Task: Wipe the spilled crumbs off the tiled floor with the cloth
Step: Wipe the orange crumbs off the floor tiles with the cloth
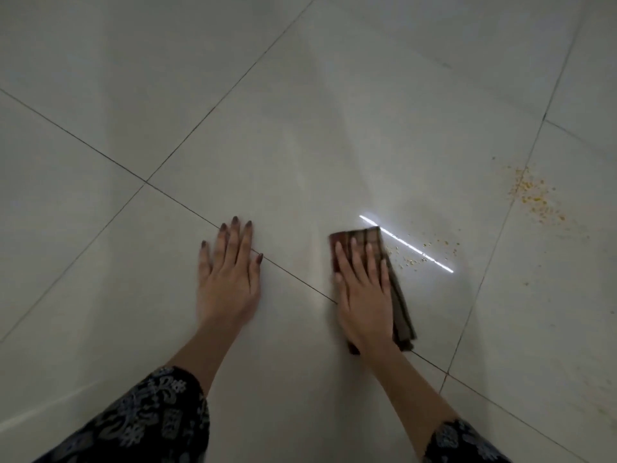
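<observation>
- Dark sleeves with a pale printed pattern (140, 422) frame the bottom edge, one on each forearm, nearer the person than the cloth.
- Left of the cloth and apart from it, the left hand (228, 272) lies flat on the pale glossy tiled floor (300, 128). Its fingers are straight and slightly spread and it holds nothing, so it looks like a prop for body weight.
- The right hand (364, 295) lies palm-down on the folded brown checked fabric cloth (364, 237). Its fingers are straight and pressing rather than curled round it.
- The cloth lies flat on the floor across a dark grout line (293, 279), with its far end and right edge showing past the hand.
- Small yellow crumbs (414, 259) lie just right of the cloth, along a bright streak of reflected light (407, 243).
- A denser patch of yellow crumbs (534, 198) sits well beyond the cloth, up and to the right.
- The cloth looks light, soft and limp, so it should slide easily on the smooth tile but may bunch or unfold if pushed by one corner.
- A flat palm spread over its middle seems the best hold, with even pressure so that the leading edge stays down.
- The crumbs look dry and loose, likely to scatter or slip under a lifted edge, and some may lodge in the grout.
</observation>
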